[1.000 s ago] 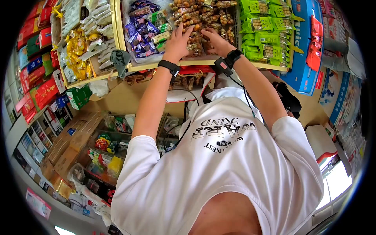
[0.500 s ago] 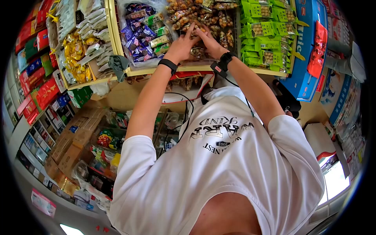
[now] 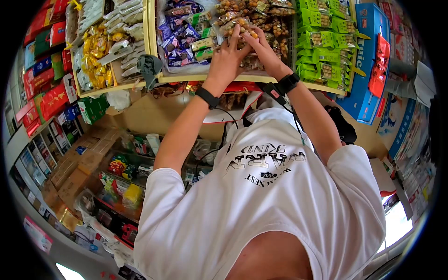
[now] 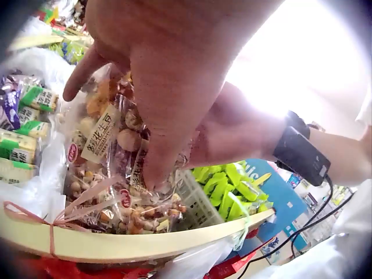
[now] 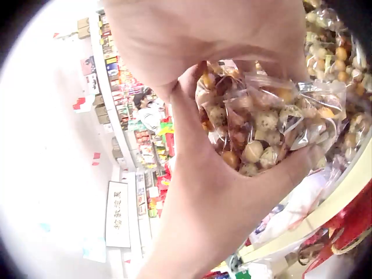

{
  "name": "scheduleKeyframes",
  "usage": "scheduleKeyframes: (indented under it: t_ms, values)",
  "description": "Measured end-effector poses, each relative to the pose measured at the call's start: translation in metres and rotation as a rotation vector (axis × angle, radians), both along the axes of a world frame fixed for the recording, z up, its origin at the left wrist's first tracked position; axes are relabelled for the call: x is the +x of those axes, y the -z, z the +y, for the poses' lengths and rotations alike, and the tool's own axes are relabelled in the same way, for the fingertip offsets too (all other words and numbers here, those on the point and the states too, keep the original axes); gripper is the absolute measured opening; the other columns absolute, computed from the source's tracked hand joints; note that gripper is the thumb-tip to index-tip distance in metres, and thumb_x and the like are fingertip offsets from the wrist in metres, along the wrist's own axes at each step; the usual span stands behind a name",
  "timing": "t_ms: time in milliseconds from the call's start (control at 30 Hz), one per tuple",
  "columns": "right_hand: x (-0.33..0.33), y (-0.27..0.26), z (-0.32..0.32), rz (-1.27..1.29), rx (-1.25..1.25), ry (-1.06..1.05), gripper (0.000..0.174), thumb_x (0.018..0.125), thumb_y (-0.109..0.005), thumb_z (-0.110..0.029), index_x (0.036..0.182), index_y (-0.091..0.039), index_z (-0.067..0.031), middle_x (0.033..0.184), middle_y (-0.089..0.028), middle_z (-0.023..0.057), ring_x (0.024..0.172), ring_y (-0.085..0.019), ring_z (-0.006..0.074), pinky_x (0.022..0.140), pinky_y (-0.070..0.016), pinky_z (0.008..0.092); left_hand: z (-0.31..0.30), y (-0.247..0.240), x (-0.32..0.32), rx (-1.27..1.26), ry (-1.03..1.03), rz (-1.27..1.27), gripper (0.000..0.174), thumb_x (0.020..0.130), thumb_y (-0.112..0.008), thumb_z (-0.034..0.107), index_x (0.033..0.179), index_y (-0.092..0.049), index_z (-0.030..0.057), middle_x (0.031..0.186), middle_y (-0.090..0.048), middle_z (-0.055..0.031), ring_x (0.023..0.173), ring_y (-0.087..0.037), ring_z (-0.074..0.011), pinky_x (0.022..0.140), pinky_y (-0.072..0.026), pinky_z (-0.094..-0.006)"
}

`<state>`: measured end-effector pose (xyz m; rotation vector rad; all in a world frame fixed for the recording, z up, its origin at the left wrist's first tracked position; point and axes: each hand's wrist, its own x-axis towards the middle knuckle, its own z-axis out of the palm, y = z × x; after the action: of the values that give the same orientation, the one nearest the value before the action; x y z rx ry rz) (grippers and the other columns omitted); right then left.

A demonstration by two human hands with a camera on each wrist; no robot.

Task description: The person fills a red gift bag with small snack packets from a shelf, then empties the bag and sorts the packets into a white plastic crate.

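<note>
In the head view my left hand [image 3: 225,63] and right hand [image 3: 273,58] meet over clear packets of coated peanuts [image 3: 241,24]. Their fingers are extended, with fingertips close together on one packet. The left wrist view shows my left thumb [image 4: 158,165] pointing down onto the packets [image 4: 87,125], which carry a cream label and a red mark, while a finger spreads to the far side. Between both hands in the right wrist view lie packets [image 5: 256,139] of speckled and orange nuts. My right fingertips are hidden there.
Purple and green snack packs [image 3: 179,35] lie left of the nuts. Bright green packets [image 3: 322,44] fill the section to the right. A pale tray edge [image 3: 182,78] runs in front. A tall blue box [image 3: 368,74] stands farther right, and a grey cloth [image 3: 149,69] hangs at a divider.
My hands were apart over the nut packets, then came together with fingertips nearly meeting. They now sit around one packet. The view has shifted slightly.
</note>
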<state>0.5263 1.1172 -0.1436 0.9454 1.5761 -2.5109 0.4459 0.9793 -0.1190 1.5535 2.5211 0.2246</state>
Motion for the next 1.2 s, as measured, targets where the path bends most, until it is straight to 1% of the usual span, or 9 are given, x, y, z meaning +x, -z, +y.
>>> scheduleKeyframes:
  t_ms: [200, 267, 433, 567, 667, 800, 867, 1033, 1200]
  values:
    - [0.007, -0.044, -0.063, 0.094, 0.194, -0.195, 0.071, 0.095, -0.063, -0.046, 0.145, -0.032, -0.0074, 0.106, -0.058, 0.0127, 0.089, -0.055, 0.0139, 0.068, -0.0475, 0.0272, -0.081, -0.051, 0.022, 0.111, -0.109, -0.110, 0.083, 0.065, -0.087, 0.019, 0.139, -0.051, 0.0311, 0.158, -0.024, -0.0149, 0.115, -0.057, -0.0400, 0.083, -0.0578, -0.0464]
    - [0.018, -0.085, -0.088, 0.033, 0.149, -0.329, 0.070, 0.095, -0.063, -0.047, 0.144, -0.032, -0.0081, 0.107, -0.058, 0.0140, 0.090, -0.056, 0.0154, 0.069, -0.0484, 0.0285, -0.122, -0.059, 0.040, 0.080, -0.189, -0.166, 0.085, 0.064, -0.088, 0.022, 0.140, -0.050, 0.0287, 0.159, -0.024, -0.0157, 0.119, -0.055, -0.0405, 0.089, -0.0545, -0.0474]
    - [0.040, -0.049, -0.143, 0.066, 0.152, -0.794, 0.078, 0.094, -0.063, -0.053, 0.145, -0.026, -0.0071, 0.133, -0.047, 0.0172, 0.127, -0.049, 0.0275, 0.101, -0.0453, 0.0367, -0.222, -0.009, 0.092, 0.165, -0.247, -0.223, 0.086, 0.066, -0.089, 0.028, 0.141, -0.048, 0.0234, 0.160, -0.021, -0.0178, 0.124, -0.051, -0.0407, 0.094, -0.0522, -0.0465]
    - [0.041, 0.002, -0.149, -0.205, -0.230, -0.908, 0.090, 0.086, -0.069, -0.059, 0.146, -0.025, -0.0078, 0.136, -0.048, 0.0221, 0.120, -0.055, 0.0299, 0.093, -0.0503, 0.0439, -0.257, 0.028, 0.105, 0.155, -0.186, -0.336, 0.093, 0.071, -0.087, 0.028, 0.149, -0.038, 0.0204, 0.161, -0.022, -0.0140, 0.129, -0.049, -0.0379, 0.095, -0.0519, -0.0458]
    - [0.042, 0.025, -0.142, -0.283, -0.147, -1.005, 0.095, 0.085, -0.067, -0.064, 0.151, -0.022, -0.0119, 0.142, -0.043, 0.0219, 0.126, -0.052, 0.0314, 0.095, -0.0507, 0.0458, -0.258, 0.042, 0.099, 0.183, -0.130, -0.309, 0.091, 0.077, -0.081, 0.019, 0.154, -0.030, 0.0191, 0.161, -0.024, -0.0080, 0.129, -0.050, -0.0356, 0.094, -0.0529, -0.0436]
    - [0.043, 0.015, -0.125, -0.240, -0.077, -0.931, 0.077, 0.092, -0.060, -0.060, 0.148, -0.036, -0.0136, 0.143, -0.045, 0.0126, 0.125, -0.053, 0.0306, 0.098, -0.0492, 0.0450, -0.247, 0.049, 0.087, 0.070, -0.165, -0.334, 0.073, 0.083, -0.070, 0.009, 0.148, -0.038, 0.0170, 0.157, -0.032, -0.0069, 0.123, -0.053, -0.0353, 0.094, -0.0522, -0.0443]
    - [0.042, 0.014, -0.112, -0.253, 0.020, -0.803, 0.057, 0.095, -0.061, -0.050, 0.137, -0.051, -0.0135, 0.128, -0.056, 0.0070, 0.109, -0.059, 0.0216, 0.091, -0.0510, 0.0390, -0.242, 0.051, 0.082, 0.024, -0.188, -0.331, 0.066, 0.085, -0.067, 0.005, 0.145, -0.042, 0.0163, 0.155, -0.034, -0.0055, 0.115, -0.058, -0.0336, 0.091, -0.0536, -0.0434]
    - [0.023, -0.011, -0.044, -0.114, 0.112, -0.552, 0.045, 0.098, -0.056, -0.036, 0.135, -0.053, -0.0087, 0.118, -0.064, 0.0046, 0.106, -0.061, 0.0172, 0.091, -0.0494, 0.0311, -0.247, 0.065, 0.083, 0.150, -0.105, -0.253, 0.029, 0.084, -0.067, 0.006, 0.112, -0.062, 0.0083, 0.135, -0.055, -0.0070, 0.109, -0.060, -0.0338, 0.085, -0.0537, -0.0423]
    - [-0.005, 0.020, 0.022, -0.099, 0.225, -0.345, 0.037, 0.100, -0.055, -0.029, 0.131, -0.055, -0.0078, 0.107, -0.068, 0.0028, 0.099, -0.063, 0.0125, 0.085, -0.0491, 0.0287, -0.245, 0.045, 0.096, 0.230, -0.025, -0.232, 0.031, 0.084, -0.066, 0.006, 0.114, -0.062, 0.0091, 0.129, -0.060, -0.0059, 0.108, -0.060, -0.0329, 0.086, -0.0540, -0.0424]
